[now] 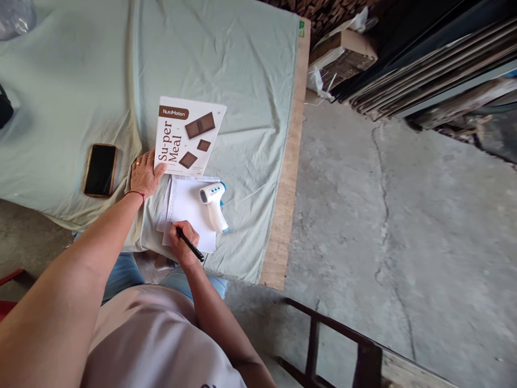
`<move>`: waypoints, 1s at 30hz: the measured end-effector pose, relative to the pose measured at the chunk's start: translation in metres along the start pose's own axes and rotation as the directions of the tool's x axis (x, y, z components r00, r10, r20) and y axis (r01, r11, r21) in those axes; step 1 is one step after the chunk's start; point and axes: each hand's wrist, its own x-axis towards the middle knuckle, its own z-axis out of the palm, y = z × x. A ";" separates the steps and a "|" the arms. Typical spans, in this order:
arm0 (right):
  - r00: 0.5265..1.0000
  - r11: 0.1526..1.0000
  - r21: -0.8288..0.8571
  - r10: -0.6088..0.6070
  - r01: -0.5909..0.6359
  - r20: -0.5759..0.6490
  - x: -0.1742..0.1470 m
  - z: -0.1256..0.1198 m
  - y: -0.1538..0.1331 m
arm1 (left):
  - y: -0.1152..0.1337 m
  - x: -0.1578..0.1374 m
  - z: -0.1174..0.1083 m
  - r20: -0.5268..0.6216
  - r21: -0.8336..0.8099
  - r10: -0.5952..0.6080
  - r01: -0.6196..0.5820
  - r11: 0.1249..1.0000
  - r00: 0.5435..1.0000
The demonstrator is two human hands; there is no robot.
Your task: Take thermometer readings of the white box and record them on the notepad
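Pen (191,246) clasped in the right hand (180,247), writing on paper (189,207) seems underway; the left hand (144,176) grips a box (194,153) farther off. Another stroke would call for steadiness.

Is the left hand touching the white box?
Touching. The head view shows the left hand with its thumb over the white box at a lower corner.

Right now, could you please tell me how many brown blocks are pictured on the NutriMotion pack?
3 on the pack: the largest block at top, the smallest block below it, another toward the bottom. The left hand hides one corner.
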 end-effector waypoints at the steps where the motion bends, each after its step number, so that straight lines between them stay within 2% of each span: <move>1: 1.000 1.000 0.004 -0.006 0.006 0.007 0.000 0.000 0.000 | 0.000 0.000 0.000 0.000 0.001 -0.002 0.002 1.000 1.000; 4: 1.000 1.000 0.017 -0.010 0.010 -0.019 -0.003 0.001 0.000 | 0.000 0.000 0.000 -0.004 0.004 -0.006 0.006 1.000 1.000; 7: 0.993 1.000 0.024 0.008 -0.005 -0.119 -0.007 -0.003 0.000 | -0.001 0.000 0.000 -0.010 -0.006 -0.002 0.002 1.000 1.000; 13: 0.950 0.998 0.012 -0.057 0.063 -0.306 0.010 -0.038 0.012 | -0.003 0.000 0.003 -0.027 -0.013 0.006 -0.007 1.000 1.000; 16: 0.949 0.990 -0.138 -0.038 -0.006 -0.313 0.028 -0.057 0.028 | -0.003 0.001 0.003 -0.023 -0.006 0.002 -0.002 1.000 1.000; 20: 0.981 0.967 -0.240 0.034 -0.081 -0.191 0.039 -0.062 0.051 | -0.004 0.000 0.001 -0.024 -0.002 0.010 -0.010 1.000 1.000; 23: 0.975 0.976 -0.202 0.033 -0.078 -0.221 0.038 -0.054 0.060 | -0.003 0.000 -0.001 -0.027 0.003 0.004 -0.004 1.000 1.000; 26: 0.957 0.986 -0.122 0.076 -0.114 -0.278 0.041 -0.046 0.057 | -0.004 0.001 -0.005 -0.021 0.012 -0.007 0.007 1.000 1.000; 30: 0.888 0.970 0.203 0.207 -0.133 -0.411 0.055 -0.043 0.035 | -0.007 0.002 -0.007 -0.030 0.010 -0.002 0.002 1.000 1.000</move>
